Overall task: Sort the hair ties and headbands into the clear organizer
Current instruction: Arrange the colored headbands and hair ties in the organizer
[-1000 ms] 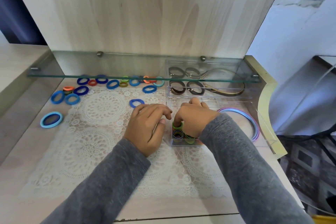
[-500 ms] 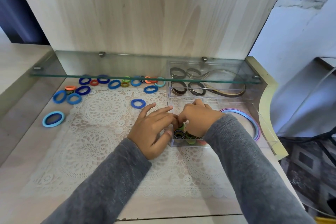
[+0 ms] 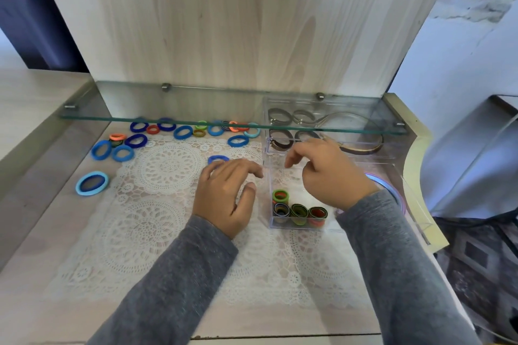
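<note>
- A large light-blue hair tie (image 3: 92,183) lies flat near the counter's left edge, just off the lace mat (image 3: 165,204).
- Behind it, toward the back left corner, two blue ties (image 3: 101,149) lie side by side. An orange one (image 3: 117,137) sits on a dark one just behind them.
- A loose row of blue, orange and green ties (image 3: 183,132) runs along the back of the counter, partly under the glass shelf (image 3: 224,123).
- One blue tie (image 3: 218,159) lies on the mat, half hidden behind the left hand's fingertips.
- The left hand (image 3: 224,196) rests palm down on the mat just beside the clear organizer (image 3: 269,176). Its fingers are loosely bent and hold nothing.
- In the organizer's near compartment, three rolled ties (image 3: 298,212) stand on edge in a row against the front wall. A green-and-orange tie (image 3: 280,195) sits on top of the leftmost.
- The right hand (image 3: 328,173) hovers above that compartment with its fingers loosely curled downward. I see nothing in it.
- In the back compartment, dark loops (image 3: 279,143) and a thin headband (image 3: 364,148) show under the shelf.
- A pink-and-blue headband (image 3: 392,193) curves out from behind the right sleeve, in the organizer's right part near the counter's right edge.
</note>
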